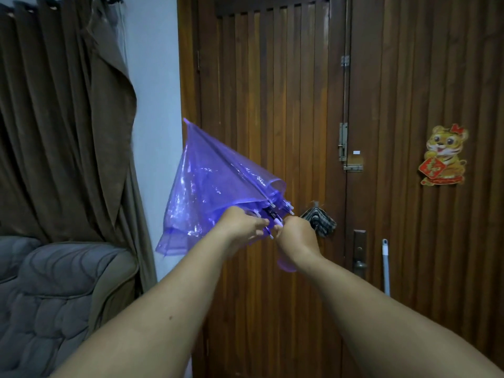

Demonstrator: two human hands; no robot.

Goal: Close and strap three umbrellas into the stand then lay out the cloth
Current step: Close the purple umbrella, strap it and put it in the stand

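Two hands are curled round the umbrella [218, 184]: left hand [242, 225] at the rib tips, right hand [296, 236] on the handle. Loose folds could spring open if the ribs are released.

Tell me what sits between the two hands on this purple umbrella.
In the head view, the umbrella's gathered white rib tips and dark shaft lie between the left hand and right hand.
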